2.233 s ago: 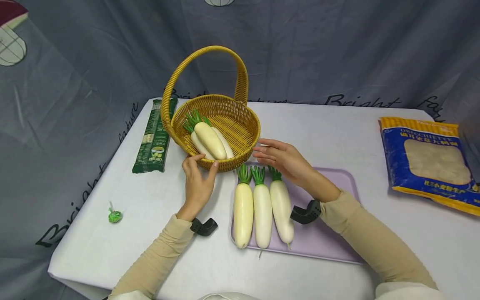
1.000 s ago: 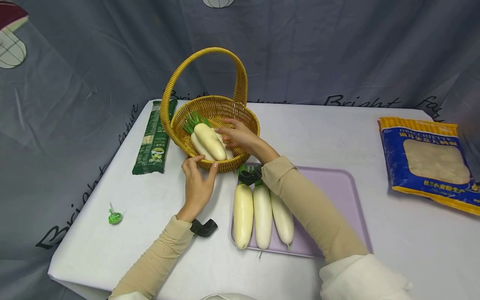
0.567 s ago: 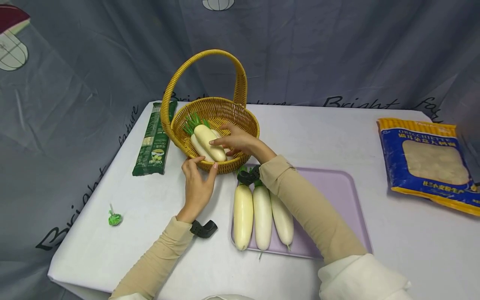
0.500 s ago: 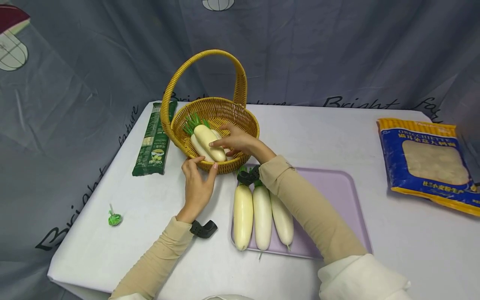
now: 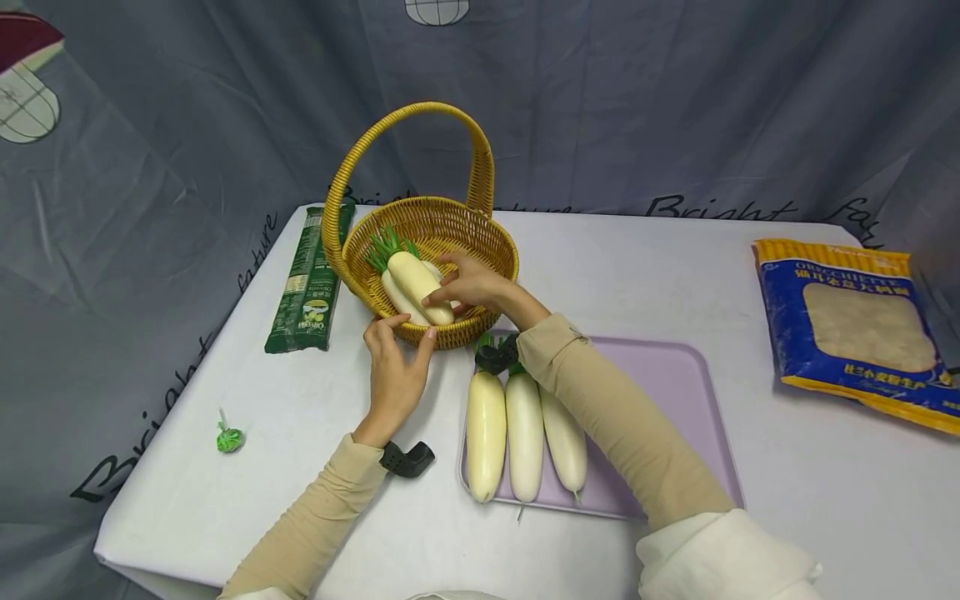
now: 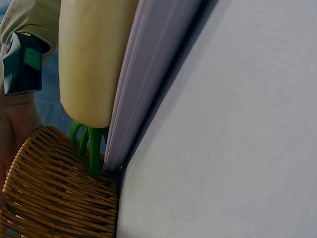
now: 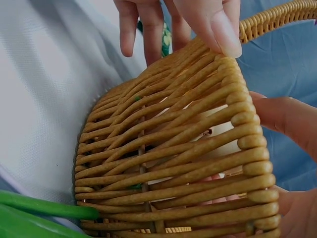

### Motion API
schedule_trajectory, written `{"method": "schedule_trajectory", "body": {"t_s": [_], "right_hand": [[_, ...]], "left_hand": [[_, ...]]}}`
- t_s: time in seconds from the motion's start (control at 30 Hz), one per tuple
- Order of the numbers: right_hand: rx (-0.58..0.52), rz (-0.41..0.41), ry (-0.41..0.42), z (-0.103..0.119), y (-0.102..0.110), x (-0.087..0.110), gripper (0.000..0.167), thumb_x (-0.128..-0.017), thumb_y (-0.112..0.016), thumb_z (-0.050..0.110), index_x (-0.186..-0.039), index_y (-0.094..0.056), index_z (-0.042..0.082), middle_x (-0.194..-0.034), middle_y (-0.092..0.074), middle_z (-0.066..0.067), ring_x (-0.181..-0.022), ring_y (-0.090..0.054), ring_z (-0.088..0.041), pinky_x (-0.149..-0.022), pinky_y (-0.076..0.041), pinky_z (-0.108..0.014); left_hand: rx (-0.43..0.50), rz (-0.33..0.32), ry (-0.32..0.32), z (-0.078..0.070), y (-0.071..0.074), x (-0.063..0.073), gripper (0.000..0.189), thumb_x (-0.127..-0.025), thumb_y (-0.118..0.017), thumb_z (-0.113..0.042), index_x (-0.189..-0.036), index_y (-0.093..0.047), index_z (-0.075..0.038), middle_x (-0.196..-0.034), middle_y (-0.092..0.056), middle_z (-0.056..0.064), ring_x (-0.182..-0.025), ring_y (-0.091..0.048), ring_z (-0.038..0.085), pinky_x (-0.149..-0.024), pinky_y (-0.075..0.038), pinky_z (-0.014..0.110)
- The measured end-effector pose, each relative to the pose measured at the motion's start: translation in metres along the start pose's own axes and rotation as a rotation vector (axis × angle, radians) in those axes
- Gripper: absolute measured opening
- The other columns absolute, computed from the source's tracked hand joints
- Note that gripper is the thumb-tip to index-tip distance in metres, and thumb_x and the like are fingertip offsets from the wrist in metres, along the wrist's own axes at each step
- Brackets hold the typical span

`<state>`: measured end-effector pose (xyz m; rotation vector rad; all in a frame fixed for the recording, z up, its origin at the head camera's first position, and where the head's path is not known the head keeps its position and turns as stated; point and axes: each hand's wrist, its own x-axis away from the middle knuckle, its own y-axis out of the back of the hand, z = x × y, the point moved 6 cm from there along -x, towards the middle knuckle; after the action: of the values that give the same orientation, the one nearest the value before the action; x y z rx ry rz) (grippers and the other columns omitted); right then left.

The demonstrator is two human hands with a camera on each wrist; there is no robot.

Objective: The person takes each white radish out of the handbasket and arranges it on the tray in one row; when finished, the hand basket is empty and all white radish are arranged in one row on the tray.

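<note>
A round wicker basket [image 5: 480,242] with a tall arched handle holds three white radishes with green tops, the upper radish [image 5: 412,279] lying over the others. My left hand [image 5: 397,375] is at the near rim, with its thumb on the rim; in the right wrist view, its other fingers hang along the outside weave. My right hand [image 5: 480,283] reaches into the basket, its thumb across the upper radish and its fingers around the right side of the radishes; the fingertips are partly hidden. Through the weave, the right wrist view shows pale radish between its thumb and fingers.
A lilac tray [image 5: 645,400] beside the basket holds three more radishes, including the leftmost radish [image 5: 487,437]; my right forearm crosses over it. A green packet [image 5: 303,287] lies left of the basket, a small green wrapped candy [image 5: 230,437] nearer, and a blue pasta bag [image 5: 862,325] far right.
My right hand has moved left from above the tray into the basket, and its thumb has come onto the upper radish. The left hand stays on the rim.
</note>
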<state>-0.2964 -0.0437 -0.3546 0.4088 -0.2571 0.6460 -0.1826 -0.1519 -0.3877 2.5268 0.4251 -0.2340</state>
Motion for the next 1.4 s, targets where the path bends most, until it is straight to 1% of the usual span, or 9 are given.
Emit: {"method": "schedule_trajectory", "body": {"t_s": [0.33, 0.53, 0.67, 0.77, 0.9, 1.0, 1.17, 1.3, 1.4], "right_hand": [[-0.006, 0.045, 0.036, -0.0001, -0.0002, 0.0006, 0.059, -0.081, -0.065, 0.014, -0.134, -0.042, 0.024, -0.123, -0.05, -0.013, -0.095, -0.06, -0.021, -0.07, -0.053, -0.032], [-0.015, 0.079, 0.036, 0.0002, 0.0002, 0.0013, 0.055, -0.084, -0.061, 0.014, -0.134, -0.042, 0.026, -0.117, -0.056, -0.011, -0.089, -0.059, -0.017, -0.068, -0.052, -0.03], [-0.045, 0.099, 0.014, -0.0021, 0.0013, 0.0002, 0.055, -0.084, -0.061, 0.015, -0.134, -0.041, 0.028, -0.117, -0.055, -0.011, -0.083, -0.057, -0.016, -0.065, -0.05, -0.029], [-0.069, 0.115, 0.0, -0.0036, 0.0023, -0.0003, 0.055, -0.084, -0.06, 0.017, -0.134, -0.04, 0.029, -0.12, -0.052, -0.01, -0.088, -0.056, -0.018, -0.065, -0.05, -0.029], [-0.107, 0.137, -0.005, -0.0037, 0.0037, -0.0003, 0.053, -0.086, -0.056, 0.019, -0.136, -0.038, 0.027, -0.125, -0.05, -0.009, -0.101, -0.058, -0.024, -0.067, -0.051, -0.032], [-0.141, 0.154, -0.012, -0.0039, 0.0042, -0.0007, 0.053, -0.087, -0.054, 0.02, -0.137, -0.037, 0.026, -0.126, -0.051, -0.011, -0.103, -0.059, -0.027, -0.068, -0.052, -0.033], [-0.199, 0.177, -0.022, -0.0051, 0.0049, -0.0025, 0.051, -0.089, -0.053, 0.018, -0.137, -0.037, 0.025, -0.125, -0.05, -0.011, -0.091, -0.06, -0.022, -0.063, -0.05, -0.032], [-0.274, 0.187, -0.034, -0.0067, 0.0063, -0.0034, 0.049, -0.089, -0.053, 0.017, -0.136, -0.039, 0.024, -0.111, -0.051, -0.01, -0.073, -0.055, -0.016, -0.057, -0.045, -0.03], [-0.336, 0.194, -0.041, -0.0073, 0.0072, -0.0032, 0.05, -0.089, -0.052, 0.016, -0.136, -0.037, 0.022, -0.102, -0.051, -0.009, -0.069, -0.052, -0.014, -0.057, -0.044, -0.03]], "left_hand": [[-0.005, -0.008, -0.004, 0.0011, 0.0002, 0.0002, 0.044, -0.089, -0.052, -0.042, -0.12, -0.038, -0.014, -0.126, -0.025, 0.017, -0.108, -0.043, 0.035, -0.086, -0.04, 0.046], [-0.001, -0.006, 0.003, 0.0005, 0.0005, 0.0002, 0.044, -0.089, -0.052, -0.042, -0.12, -0.038, -0.014, -0.127, -0.025, 0.017, -0.11, -0.042, 0.035, -0.088, -0.039, 0.047], [-0.003, -0.006, 0.006, -0.0004, 0.0009, 0.0006, 0.045, -0.089, -0.053, -0.042, -0.121, -0.038, -0.014, -0.128, -0.025, 0.017, -0.111, -0.042, 0.035, -0.088, -0.039, 0.047], [-0.004, -0.007, 0.01, -0.0004, 0.001, 0.0006, 0.046, -0.088, -0.053, -0.042, -0.121, -0.038, -0.014, -0.128, -0.025, 0.017, -0.111, -0.042, 0.035, -0.087, -0.039, 0.046], [-0.006, -0.01, 0.014, 0.0001, 0.0009, 0.0003, 0.046, -0.088, -0.053, -0.043, -0.121, -0.039, -0.014, -0.128, -0.025, 0.017, -0.11, -0.042, 0.035, -0.086, -0.039, 0.046], [-0.009, -0.014, 0.015, 0.0001, 0.0008, 0.0003, 0.045, -0.088, -0.053, -0.043, -0.121, -0.039, -0.014, -0.128, -0.025, 0.017, -0.109, -0.043, 0.035, -0.085, -0.039, 0.046], [-0.009, -0.02, 0.006, -0.0005, 0.001, 0.0004, 0.044, -0.088, -0.053, -0.042, -0.121, -0.039, -0.014, -0.127, -0.026, 0.017, -0.109, -0.043, 0.035, -0.085, -0.039, 0.045], [-0.009, -0.023, 0.003, -0.0004, 0.0012, 0.0004, 0.044, -0.088, -0.053, -0.042, -0.121, -0.039, -0.014, -0.127, -0.026, 0.016, -0.11, -0.042, 0.033, -0.086, -0.039, 0.046], [-0.007, -0.021, 0.003, -0.0003, 0.001, 0.0005, 0.045, -0.088, -0.053, -0.042, -0.12, -0.039, -0.014, -0.127, -0.026, 0.016, -0.11, -0.042, 0.033, -0.088, -0.039, 0.046]]}}
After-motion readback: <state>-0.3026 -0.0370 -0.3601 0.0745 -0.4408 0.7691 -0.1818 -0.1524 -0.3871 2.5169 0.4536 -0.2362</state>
